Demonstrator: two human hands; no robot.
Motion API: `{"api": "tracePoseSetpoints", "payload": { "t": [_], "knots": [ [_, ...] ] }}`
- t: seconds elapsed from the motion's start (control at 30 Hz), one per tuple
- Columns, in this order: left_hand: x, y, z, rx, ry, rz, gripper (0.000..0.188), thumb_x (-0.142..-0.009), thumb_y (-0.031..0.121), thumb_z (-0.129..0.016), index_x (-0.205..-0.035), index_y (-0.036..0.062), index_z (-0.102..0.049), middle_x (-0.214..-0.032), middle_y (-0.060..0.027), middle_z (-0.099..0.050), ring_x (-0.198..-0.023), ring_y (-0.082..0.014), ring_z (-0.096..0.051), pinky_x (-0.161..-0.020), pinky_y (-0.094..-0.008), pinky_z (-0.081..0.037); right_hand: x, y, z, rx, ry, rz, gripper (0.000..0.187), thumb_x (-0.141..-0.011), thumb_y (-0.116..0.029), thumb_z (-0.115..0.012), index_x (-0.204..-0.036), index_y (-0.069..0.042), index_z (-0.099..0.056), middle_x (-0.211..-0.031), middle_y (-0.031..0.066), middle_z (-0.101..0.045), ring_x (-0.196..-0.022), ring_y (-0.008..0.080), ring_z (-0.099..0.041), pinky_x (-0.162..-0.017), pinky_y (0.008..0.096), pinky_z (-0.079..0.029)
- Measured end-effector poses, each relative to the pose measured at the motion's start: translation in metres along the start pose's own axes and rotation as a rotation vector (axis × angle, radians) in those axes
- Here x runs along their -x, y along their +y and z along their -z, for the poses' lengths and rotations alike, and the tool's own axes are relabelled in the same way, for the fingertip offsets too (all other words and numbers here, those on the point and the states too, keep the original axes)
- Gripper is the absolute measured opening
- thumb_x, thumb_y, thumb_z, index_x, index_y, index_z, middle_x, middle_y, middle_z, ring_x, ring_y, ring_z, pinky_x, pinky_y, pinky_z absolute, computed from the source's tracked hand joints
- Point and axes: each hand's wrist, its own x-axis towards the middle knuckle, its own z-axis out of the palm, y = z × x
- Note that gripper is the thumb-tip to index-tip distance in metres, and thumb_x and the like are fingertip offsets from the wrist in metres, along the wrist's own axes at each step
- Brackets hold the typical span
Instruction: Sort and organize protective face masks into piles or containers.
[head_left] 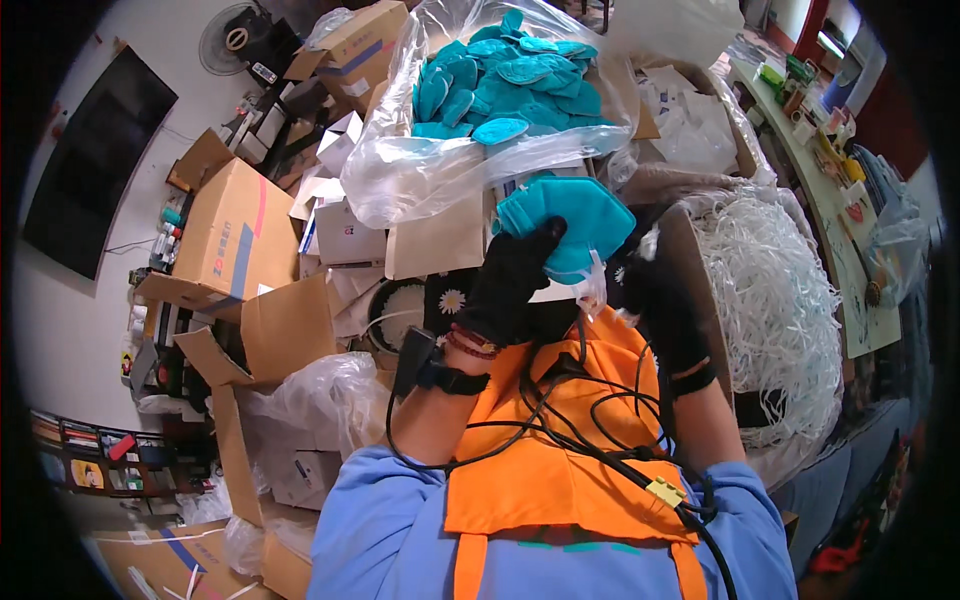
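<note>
Teal folded face masks (590,225), held together as a small stack, are gripped in my black-gloved left hand (505,280), with the thumb laid across the front. White ear-loop strands (594,284) hang from the stack's lower right edge. Close by on the right is my right hand (668,305), also in a black glove and blurred; its fingers cannot be made out clearly. Beyond both hands, a box lined with clear plastic (420,185) holds a heap of loose teal masks (510,85).
At my right stands a carton of tangled white strips (770,300). Open cardboard boxes (240,240) and small white boxes (345,235) crowd the left. Black cables (560,440) cross my orange apron (580,490). A cluttered green table (865,320) runs along the far right.
</note>
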Motion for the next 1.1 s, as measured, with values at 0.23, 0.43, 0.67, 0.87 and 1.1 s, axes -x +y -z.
{"api": "tracePoseSetpoints", "payload": {
  "t": [0.23,0.43,0.67,0.87,1.1],
  "knots": [
    [0.005,-0.039,0.017,-0.411,-0.101,-0.538,0.052,-0.08,0.024,-0.069,-0.128,0.0138,-0.05,-0.101,-0.0129,-0.058,-0.091,-0.0235,-0.058,-0.067,-0.0325,-0.051,-0.002,-0.028,-0.073,0.681,-0.098,0.298,0.034,-0.075,-0.014,-0.067,-0.106,-0.004,-0.059,-0.099,0.0096,-0.063,-0.09,0.0246,-0.061,-0.078,0.0344,-0.048],
    [-0.001,-0.067,-0.006,-0.839,-0.109,-0.64,0.049,-0.08,0.026,-0.067,-0.122,0.0051,-0.052,-0.11,-0.019,-0.056,-0.096,-0.0316,-0.058,-0.079,-0.0396,-0.049,-0.009,-0.02,-0.073,0.971,-0.125,0.629,0.026,-0.077,-0.016,-0.065,-0.101,-0.006,-0.061,-0.097,0.0105,-0.063,-0.09,0.0286,-0.06,-0.079,0.0364,-0.046],
    [-0.007,-0.082,-0.011,-0.984,-0.15,-0.609,0.051,-0.082,0.02,-0.065,-0.126,0.0017,-0.048,-0.117,-0.0222,-0.054,-0.111,-0.0375,-0.052,-0.095,-0.0423,-0.041,0.019,-0.017,-0.05,0.348,-0.031,0.012,0.026,-0.082,-0.014,-0.06,-0.106,-0.005,-0.058,-0.096,0.0067,-0.06,-0.088,0.0236,-0.058,-0.079,0.0347,-0.046],
    [0.036,-0.088,-0.048,-0.481,0.03,-0.646,0.044,-0.09,0.02,-0.056,-0.13,0.0056,-0.047,-0.126,-0.0177,-0.051,-0.114,-0.0326,-0.051,-0.1,-0.0401,-0.038,0.0,-0.039,0.075,0.934,0.29,0.476,0.032,-0.084,-0.016,-0.055,-0.114,-0.006,-0.055,-0.109,0.0083,-0.057,-0.1,0.0226,-0.055,-0.085,0.0361,-0.045],
    [-0.033,-0.099,-0.023,-0.856,-0.057,-0.847,0.059,-0.078,0.023,-0.07,-0.128,0.0022,-0.048,-0.115,-0.017,-0.059,-0.11,-0.0306,-0.056,-0.095,-0.0404,-0.042,0.023,-0.132,0.174,0.384,0.665,0.421,0.047,-0.088,-0.007,-0.054,-0.133,-0.007,-0.041,-0.133,0.0065,-0.045,-0.117,0.0189,-0.047,-0.091,0.0317,-0.042]
  ]
}}
